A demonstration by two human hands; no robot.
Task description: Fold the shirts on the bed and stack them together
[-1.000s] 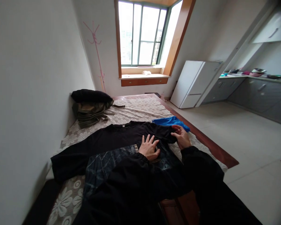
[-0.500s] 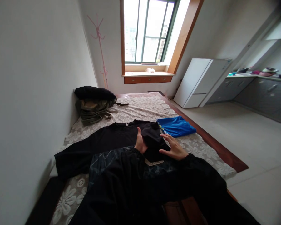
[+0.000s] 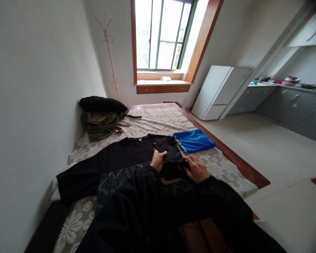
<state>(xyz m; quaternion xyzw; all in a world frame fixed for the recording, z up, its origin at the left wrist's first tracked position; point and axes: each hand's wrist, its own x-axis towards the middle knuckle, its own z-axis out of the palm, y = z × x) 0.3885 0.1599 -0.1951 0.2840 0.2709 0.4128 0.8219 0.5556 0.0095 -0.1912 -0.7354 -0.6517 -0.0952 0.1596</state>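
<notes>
A black T-shirt (image 3: 121,153) with a dark patterned lower part lies spread on the bed, collar away from me. My left hand (image 3: 157,160) is closed on the cloth of its right-side sleeve, thumb on top. At that sleeve's outer edge, my right hand (image 3: 197,169) pinches the fabric with bent fingers. The sleeve is lifted a little and folded between both hands. Just beyond my right hand lies a folded blue garment (image 3: 196,140) with white and yellow print along one edge. My dark sleeves hide the near part of the shirt.
The bed has a floral lace cover (image 3: 158,117) and a reddish wooden edge (image 3: 242,167). An olive backpack (image 3: 100,123) with a black cushion (image 3: 102,104) on it sits by the left wall. Beyond stand a pink coat rack (image 3: 110,56) and a white fridge (image 3: 213,89).
Both hands were open over the sleeve and have closed on it. The sleeve cloth is now raised between them. The view has shifted slightly to the right.
</notes>
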